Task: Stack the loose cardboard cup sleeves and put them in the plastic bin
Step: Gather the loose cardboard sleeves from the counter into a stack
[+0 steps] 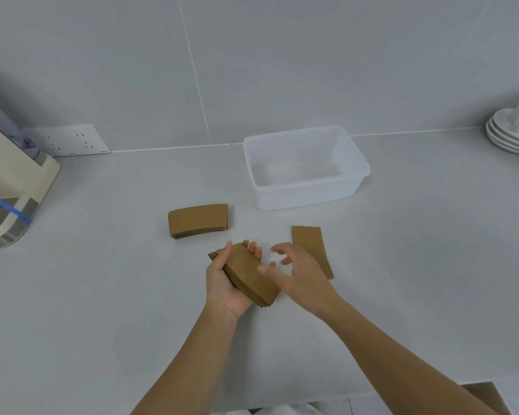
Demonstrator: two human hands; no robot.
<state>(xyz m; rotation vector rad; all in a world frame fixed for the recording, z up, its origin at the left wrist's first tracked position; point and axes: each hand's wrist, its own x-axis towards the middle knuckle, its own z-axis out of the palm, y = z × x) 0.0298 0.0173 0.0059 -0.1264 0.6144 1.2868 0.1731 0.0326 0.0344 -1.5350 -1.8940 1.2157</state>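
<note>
My left hand [224, 287] grips a stack of brown cardboard cup sleeves [247, 272] just above the counter, thumb on top and fingers underneath. My right hand [297, 272] hovers beside the stack's right edge with its fingers spread and blurred, holding nothing. A second small stack of sleeves [199, 220] lies flat on the counter to the upper left. A single sleeve [310, 244] lies to the right, partly hidden behind my right hand. The translucent white plastic bin [304, 193] stands further back with nothing inside it.
A cream appliance [15, 187] with blue tape sits at the left edge by a wall socket [69, 141]. Stacked white saucers with a cup [514, 130] stand at the far right. The counter's front edge [372, 390] runs below my arms.
</note>
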